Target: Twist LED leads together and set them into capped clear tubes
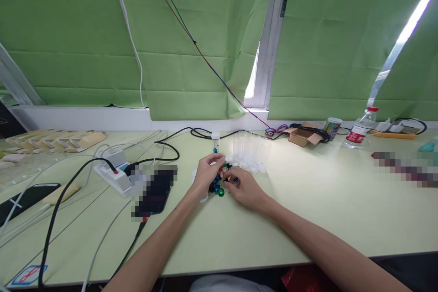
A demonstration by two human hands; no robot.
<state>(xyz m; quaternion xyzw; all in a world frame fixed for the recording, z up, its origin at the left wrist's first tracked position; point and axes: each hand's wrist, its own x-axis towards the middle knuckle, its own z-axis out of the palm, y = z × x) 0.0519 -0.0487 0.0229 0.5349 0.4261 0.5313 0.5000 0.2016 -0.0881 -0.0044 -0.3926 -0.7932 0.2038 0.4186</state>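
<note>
My left hand (205, 173) and my right hand (244, 187) meet at the middle of a pale green table (308, 219), over a small heap of blue, green and black beads (219, 189). Both hands have their fingers curled in a pinch around the beads; what each pinches is too small to make out. Just behind my left hand stands a clear tube (215, 142) with a white cap and a blue bead inside. A row of several empty clear tubes (249, 151) stands right of it, behind my right hand.
A white power strip (114, 174) with black and white cables lies at the left, beside a dark phone (155, 194). Another phone (27, 198) lies far left. A cardboard box (301, 136), a cup (332, 127) and a water bottle (359, 130) stand at the back right.
</note>
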